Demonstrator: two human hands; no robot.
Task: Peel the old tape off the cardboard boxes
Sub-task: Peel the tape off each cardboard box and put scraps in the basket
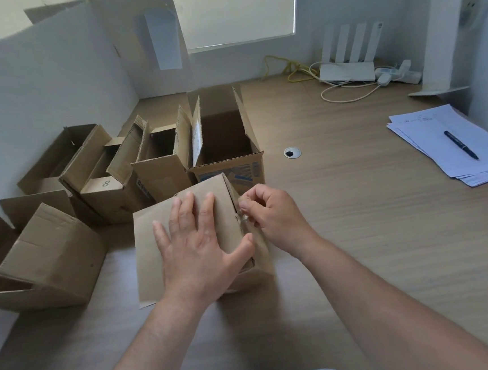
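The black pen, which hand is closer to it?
Right. The right hand pinches tape on the box, left of the pen; the left hand presses flat on that box, farther left.

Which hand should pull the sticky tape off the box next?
The right hand, I think. It pinches the clear tape at the edge of the box, so it can just pull. The left hand lies flat on the box, holding it steady.

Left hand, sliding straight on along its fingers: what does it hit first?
Likely the tall blue-printed box, just past the far edge of the pressed box under the left hand; depth unclear.
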